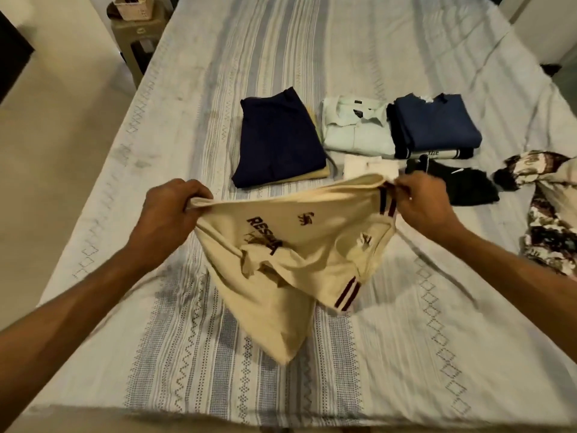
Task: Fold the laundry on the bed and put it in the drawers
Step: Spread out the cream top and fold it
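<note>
The left hand [170,210] and the right hand [420,203] each pinch one end of the top edge of a cream T-shirt [281,260], fingers curled over the cloth, thumbs not visible. Held so, the edge is stretched between the two grips and the rest of the garment hangs below the fingers, its lower tip close to or touching the striped bedspread [406,354]; this probably lets the shirt fall open and straighten for folding. A maroon-striped sleeve cuff [387,203] lies against the right fingers; a second cuff [346,293] hangs lower. Dark lettering faces the camera.

Beyond the fingers, finished work is set in a row, apart from the folding space: folded navy trousers [278,139] on a beige piece beyond the left hand, a folded pale green shirt [356,129] and a folded blue top [437,123] on a dark stack beyond the right hand. Just past the right fingers lie a small white item [368,165] and a black garment [459,182]. Further right of the right hand a floral garment [546,214] lies unfolded, seemingly awaiting its turn. No drawers are in view.
</note>
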`<state>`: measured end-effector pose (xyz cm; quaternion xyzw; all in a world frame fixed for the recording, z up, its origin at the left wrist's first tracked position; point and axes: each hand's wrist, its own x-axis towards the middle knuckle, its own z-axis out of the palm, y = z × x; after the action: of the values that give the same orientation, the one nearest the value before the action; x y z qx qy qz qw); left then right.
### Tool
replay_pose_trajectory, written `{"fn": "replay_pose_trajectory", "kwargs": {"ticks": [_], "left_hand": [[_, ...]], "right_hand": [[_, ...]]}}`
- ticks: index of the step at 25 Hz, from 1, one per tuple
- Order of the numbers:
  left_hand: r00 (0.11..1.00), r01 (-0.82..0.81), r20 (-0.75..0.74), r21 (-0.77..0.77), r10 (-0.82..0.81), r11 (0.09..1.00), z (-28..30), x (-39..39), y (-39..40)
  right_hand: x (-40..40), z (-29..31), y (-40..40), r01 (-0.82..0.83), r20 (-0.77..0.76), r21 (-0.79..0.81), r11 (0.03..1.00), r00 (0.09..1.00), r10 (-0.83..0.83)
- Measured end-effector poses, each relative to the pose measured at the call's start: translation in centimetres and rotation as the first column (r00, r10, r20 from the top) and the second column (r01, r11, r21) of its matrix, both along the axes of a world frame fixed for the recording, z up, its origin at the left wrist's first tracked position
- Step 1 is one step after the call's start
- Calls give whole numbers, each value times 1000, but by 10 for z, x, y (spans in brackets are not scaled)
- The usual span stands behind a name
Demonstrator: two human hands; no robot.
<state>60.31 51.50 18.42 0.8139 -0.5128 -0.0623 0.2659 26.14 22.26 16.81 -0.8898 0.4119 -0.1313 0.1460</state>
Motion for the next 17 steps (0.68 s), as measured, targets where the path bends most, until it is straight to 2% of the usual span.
{"fn": "replay_pose_trajectory", "kwargs": {"ticks": [2, 3, 4, 5, 6, 7, 8, 10, 11, 14, 15, 17], "left_hand": [[997, -48, 51, -33, 50, 998, 35, 1, -23], [997, -83, 9, -33, 83, 996, 57, 2, -34], [984, -132, -122, -27, 128, 991, 83, 1, -43], [932, -162, -333, -28, 144, 986, 108, 0, -51], [843, -165, -524, -35, 123, 986, 133, -4, -55], [770, -138, -634, -52, 74, 989, 156, -9, -58], [759, -80, -652, -78, 9, 994, 178, -14, -58], [815, 12, -576, -99, -68, 995, 211, -22, -58], [841, 31, -534, -104, -83, 994, 226, -25, -58], [867, 95, -481, -94, -129, 991, 267, -31, -53], [876, 125, -457, -90, -153, 988, 276, -33, -51], [882, 134, -441, -105, -167, 985, 291, -37, -48]], "right_hand": [[3, 54, -19, 43, 83, 5, 999, 996, -44], [3, 85, -27, 86, 132, 86, 993, 986, -97], [2, 120, -32, 120, 203, 220, 968, 965, -165], [0, 152, -38, 125, 286, 359, 925, 929, -237], [-4, 180, -43, 110, 350, 465, 879, 889, -297], [-7, 204, -45, 99, 402, 522, 847, 848, -346], [-11, 225, -45, 91, 448, 557, 826, 804, -391], [-19, 255, -42, 40, 512, 642, 766, 721, -467], [-26, 270, -38, 0, 516, 664, 748, 724, -458], [-50, 306, -29, -100, 388, 590, 801, 905, -173], [-57, 314, -30, -108, 343, 566, 817, 932, -114], [-67, 327, -31, -118, 308, 611, 782, 946, -99]]}}
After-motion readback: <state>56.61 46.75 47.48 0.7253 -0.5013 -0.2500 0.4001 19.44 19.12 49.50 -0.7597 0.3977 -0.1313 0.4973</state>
